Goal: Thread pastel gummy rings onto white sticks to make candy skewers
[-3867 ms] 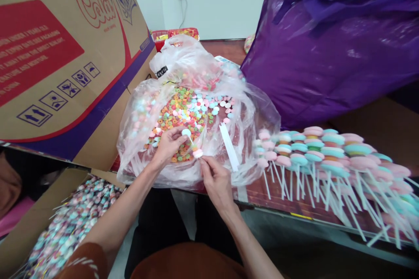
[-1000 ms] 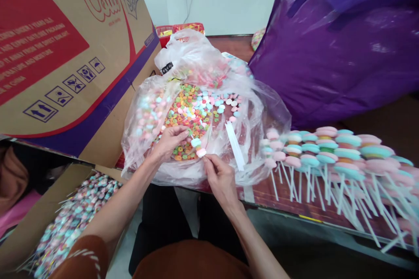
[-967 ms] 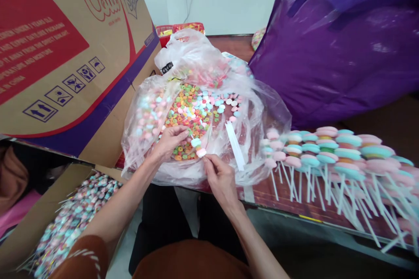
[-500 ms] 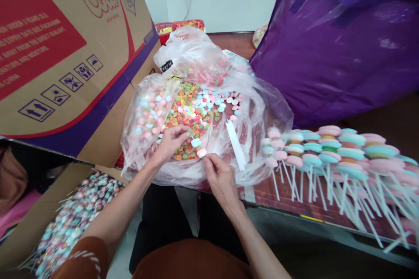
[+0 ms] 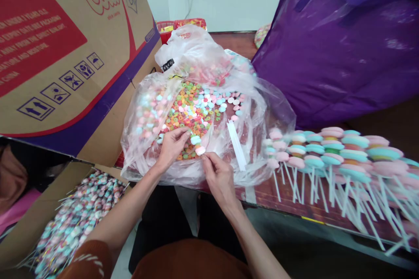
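A clear plastic bag lies open on the table, holding loose coloured ring candies and pink, blue and white discs. My right hand pinches the lower end of a thin stick that carries a pink disc and a blue disc. My left hand rests on the ring candies with its fingers curled beside the blue disc; what it holds, if anything, is too small to make out. A bare white stick lies in the bag to the right.
Several finished candy sticks lie in rows on the table to the right. A large purple bag stands behind them. A printed cardboard box leans at left, above an open box of wrapped sticks.
The stick with its pink and blue discs stays pinched in my right hand. My left hand has shifted slightly among the ring candies. The camera has drifted a little.
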Demonstrator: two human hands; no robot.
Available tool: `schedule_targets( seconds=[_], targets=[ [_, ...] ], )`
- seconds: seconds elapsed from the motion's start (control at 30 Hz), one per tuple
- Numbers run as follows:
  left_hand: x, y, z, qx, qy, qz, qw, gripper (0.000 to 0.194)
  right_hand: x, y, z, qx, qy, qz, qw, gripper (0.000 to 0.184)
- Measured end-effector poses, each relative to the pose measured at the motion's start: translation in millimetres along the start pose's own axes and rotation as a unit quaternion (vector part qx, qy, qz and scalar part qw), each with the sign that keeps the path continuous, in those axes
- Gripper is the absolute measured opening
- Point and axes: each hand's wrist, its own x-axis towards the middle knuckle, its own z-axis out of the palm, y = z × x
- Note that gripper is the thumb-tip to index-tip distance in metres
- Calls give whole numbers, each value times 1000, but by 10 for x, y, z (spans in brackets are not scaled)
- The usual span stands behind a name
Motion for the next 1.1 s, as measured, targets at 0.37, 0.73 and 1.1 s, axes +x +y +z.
schedule_targets(
  seconds=[0.37, 0.73, 1.1],
  targets=[
    [-29, 118, -76, -72, -46, -66, 994, 34, 29, -14, -24, -12, -17, 0, 1000, 27],
    [-69, 277, -33, -146, -138, -191, 961, 39, 30, 45, 15, 31, 13, -59, 998, 26],
    [681, 347, 627, 188, -155, 112, 963, 28, 62, 177, -90, 89, 146, 37, 985, 34]
  ],
)
